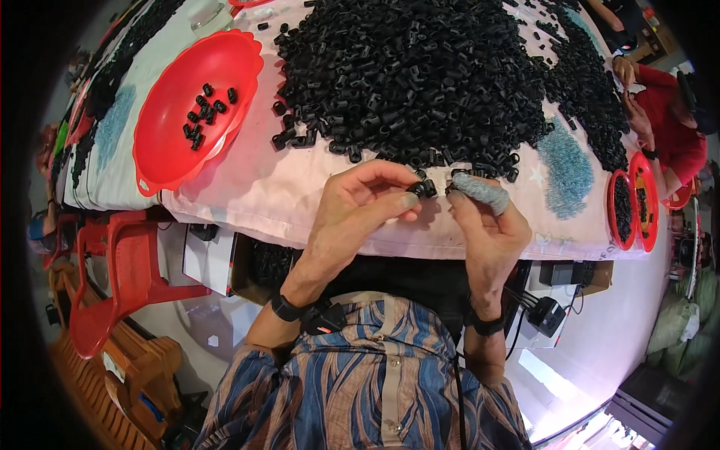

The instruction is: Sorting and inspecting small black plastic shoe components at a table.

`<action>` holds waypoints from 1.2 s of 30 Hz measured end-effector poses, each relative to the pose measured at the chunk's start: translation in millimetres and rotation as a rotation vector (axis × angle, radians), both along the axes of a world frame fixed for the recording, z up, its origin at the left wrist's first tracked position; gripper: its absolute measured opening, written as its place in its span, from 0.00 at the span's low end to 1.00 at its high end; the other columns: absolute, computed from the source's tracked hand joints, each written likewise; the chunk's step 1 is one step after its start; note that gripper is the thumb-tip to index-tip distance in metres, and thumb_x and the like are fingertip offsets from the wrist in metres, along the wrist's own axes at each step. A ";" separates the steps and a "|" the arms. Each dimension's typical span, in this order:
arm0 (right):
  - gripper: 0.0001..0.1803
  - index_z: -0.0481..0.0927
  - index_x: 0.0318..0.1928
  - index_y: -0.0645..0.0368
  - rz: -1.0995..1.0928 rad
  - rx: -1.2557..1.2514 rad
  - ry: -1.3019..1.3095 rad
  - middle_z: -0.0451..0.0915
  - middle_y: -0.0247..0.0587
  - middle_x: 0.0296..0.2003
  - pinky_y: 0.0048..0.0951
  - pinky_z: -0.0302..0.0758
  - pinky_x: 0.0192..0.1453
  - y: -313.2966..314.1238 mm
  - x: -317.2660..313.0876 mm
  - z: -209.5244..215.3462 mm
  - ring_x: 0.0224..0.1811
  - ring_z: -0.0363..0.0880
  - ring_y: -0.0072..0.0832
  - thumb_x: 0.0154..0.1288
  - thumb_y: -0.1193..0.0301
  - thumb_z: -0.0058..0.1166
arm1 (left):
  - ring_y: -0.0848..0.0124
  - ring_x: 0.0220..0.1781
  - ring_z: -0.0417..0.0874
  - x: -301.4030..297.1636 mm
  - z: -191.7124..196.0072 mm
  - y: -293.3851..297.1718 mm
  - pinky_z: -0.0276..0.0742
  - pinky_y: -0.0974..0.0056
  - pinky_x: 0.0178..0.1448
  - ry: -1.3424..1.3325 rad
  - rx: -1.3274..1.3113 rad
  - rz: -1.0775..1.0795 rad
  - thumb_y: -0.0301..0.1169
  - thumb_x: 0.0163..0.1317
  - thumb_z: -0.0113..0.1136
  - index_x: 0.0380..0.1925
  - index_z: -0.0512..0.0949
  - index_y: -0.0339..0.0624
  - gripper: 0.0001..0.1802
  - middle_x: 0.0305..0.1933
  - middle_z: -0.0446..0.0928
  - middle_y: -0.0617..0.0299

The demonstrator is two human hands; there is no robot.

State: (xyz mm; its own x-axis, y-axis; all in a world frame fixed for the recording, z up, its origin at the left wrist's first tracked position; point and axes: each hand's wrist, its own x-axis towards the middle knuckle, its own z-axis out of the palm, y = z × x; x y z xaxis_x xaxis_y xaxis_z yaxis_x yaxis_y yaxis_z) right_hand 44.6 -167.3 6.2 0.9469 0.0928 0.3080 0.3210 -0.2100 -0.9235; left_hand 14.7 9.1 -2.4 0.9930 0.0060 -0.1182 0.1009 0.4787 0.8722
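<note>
My left hand [352, 206] pinches a small black plastic fitting [426, 188] between thumb and forefinger, just above the front of the table. Close to its right, my right hand [491, 225] is closed, thumb against a forefinger wrapped in grey cloth [480, 192]. Whatever those fingertips hold is too small and covered to make out. Beyond both hands spreads a large heap of loose black plastic fittings [420, 75], its near edge almost at my fingers. On the left, a red scalloped bowl [161, 120] holds several black pieces [204, 110].
A patch of fine bluish pieces [566, 171] lies on the pink tablecloth [247, 199] to the right. Red dishes [621, 210] with small parts stand at the right edge, near another person's hands [637, 112]. A red chair [127, 277] is at the left; a clear jar [208, 16] stands behind the bowl.
</note>
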 end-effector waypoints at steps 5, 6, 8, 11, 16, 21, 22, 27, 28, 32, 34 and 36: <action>0.10 0.81 0.46 0.68 0.146 0.518 0.336 0.84 0.39 0.37 0.22 0.76 0.37 8.7 -2.8 -8.1 0.37 0.81 0.20 0.63 0.80 0.61 | 0.71 0.40 0.83 -0.1 0.4 -2.7 0.82 0.70 0.44 -0.012 -0.022 -0.006 0.18 0.60 0.62 0.45 0.78 0.30 0.12 0.42 0.80 0.54; 0.10 0.81 0.46 0.68 0.142 0.521 0.335 0.84 0.39 0.38 0.21 0.76 0.38 9.7 -3.3 -9.7 0.37 0.81 0.21 0.63 0.81 0.60 | 0.71 0.40 0.83 0.0 0.2 -2.7 0.82 0.70 0.44 -0.009 -0.022 -0.006 0.18 0.60 0.62 0.45 0.78 0.30 0.12 0.42 0.80 0.54; 0.10 0.81 0.46 0.67 0.144 0.526 0.343 0.84 0.39 0.38 0.20 0.76 0.38 12.4 -4.1 -9.5 0.37 0.81 0.21 0.63 0.82 0.60 | 0.71 0.43 0.83 -1.6 1.3 -1.5 0.82 0.70 0.47 -0.011 -0.024 -0.029 0.18 0.61 0.61 0.46 0.77 0.30 0.13 0.44 0.81 0.54; 0.11 0.81 0.46 0.68 0.142 0.519 0.313 0.84 0.38 0.39 0.20 0.76 0.41 14.5 -5.0 -9.0 0.39 0.81 0.20 0.63 0.82 0.60 | 0.71 0.44 0.83 -2.0 -1.2 -2.1 0.83 0.70 0.47 -0.021 -0.030 -0.027 0.17 0.61 0.61 0.46 0.77 0.29 0.13 0.45 0.80 0.54; 0.12 0.80 0.48 0.68 0.100 0.403 0.264 0.83 0.37 0.39 0.21 0.78 0.45 15.5 -8.8 -5.8 0.42 0.80 0.20 0.63 0.82 0.60 | 0.72 0.38 0.83 -2.6 2.4 -5.0 0.83 0.69 0.44 -0.004 0.018 0.008 0.17 0.59 0.63 0.45 0.78 0.30 0.13 0.41 0.81 0.55; 0.10 0.81 0.45 0.68 0.041 0.311 0.262 0.83 0.37 0.38 0.19 0.78 0.43 18.2 -10.8 -2.2 0.39 0.80 0.18 0.62 0.82 0.60 | 0.73 0.37 0.83 -3.7 2.7 -5.2 0.82 0.70 0.43 0.021 0.052 0.020 0.17 0.59 0.63 0.44 0.79 0.29 0.12 0.40 0.82 0.55; 0.10 0.81 0.44 0.69 0.031 0.250 0.244 0.83 0.37 0.37 0.19 0.78 0.42 17.3 -10.2 -2.2 0.38 0.80 0.18 0.62 0.82 0.60 | 0.73 0.36 0.83 -3.8 1.2 -5.8 0.82 0.70 0.43 0.002 0.065 0.023 0.17 0.59 0.63 0.44 0.79 0.29 0.12 0.39 0.82 0.55; 0.09 0.81 0.41 0.69 0.049 0.191 0.229 0.83 0.37 0.35 0.19 0.77 0.40 13.0 -9.3 -2.3 0.35 0.79 0.17 0.59 0.83 0.60 | 0.73 0.36 0.83 -4.5 0.8 -6.2 0.81 0.70 0.43 -0.019 0.080 0.016 0.16 0.58 0.63 0.43 0.80 0.30 0.12 0.38 0.82 0.56; 0.08 0.81 0.40 0.69 0.037 0.163 0.198 0.83 0.37 0.34 0.19 0.77 0.40 13.1 -8.7 -2.3 0.34 0.79 0.18 0.58 0.83 0.60 | 0.72 0.39 0.84 -4.1 0.8 -5.6 0.83 0.70 0.45 -0.016 0.094 0.001 0.16 0.59 0.62 0.43 0.79 0.29 0.11 0.39 0.82 0.55; 0.08 0.81 0.38 0.69 0.050 0.109 0.120 0.83 0.38 0.33 0.21 0.77 0.39 9.1 -2.9 -3.9 0.33 0.79 0.18 0.56 0.83 0.59 | 0.72 0.41 0.85 -3.7 1.6 -5.4 0.85 0.69 0.46 -0.011 0.180 -0.018 0.15 0.59 0.61 0.42 0.80 0.28 0.10 0.40 0.82 0.54; 0.07 0.80 0.36 0.68 0.096 -0.038 -0.012 0.83 0.38 0.32 0.22 0.77 0.39 6.5 0.3 -1.8 0.32 0.80 0.19 0.55 0.83 0.59 | 0.72 0.41 0.85 -4.0 -0.5 -6.3 0.85 0.69 0.46 -0.025 0.192 -0.009 0.15 0.59 0.61 0.42 0.80 0.28 0.10 0.40 0.82 0.54; 0.07 0.81 0.36 0.68 0.095 -0.019 0.024 0.83 0.37 0.32 0.22 0.77 0.39 6.5 -0.6 -3.0 0.33 0.80 0.19 0.56 0.83 0.59 | 0.72 0.41 0.84 -4.4 -1.3 -6.3 0.85 0.70 0.46 -0.039 0.203 0.000 0.15 0.59 0.61 0.42 0.80 0.28 0.10 0.40 0.82 0.54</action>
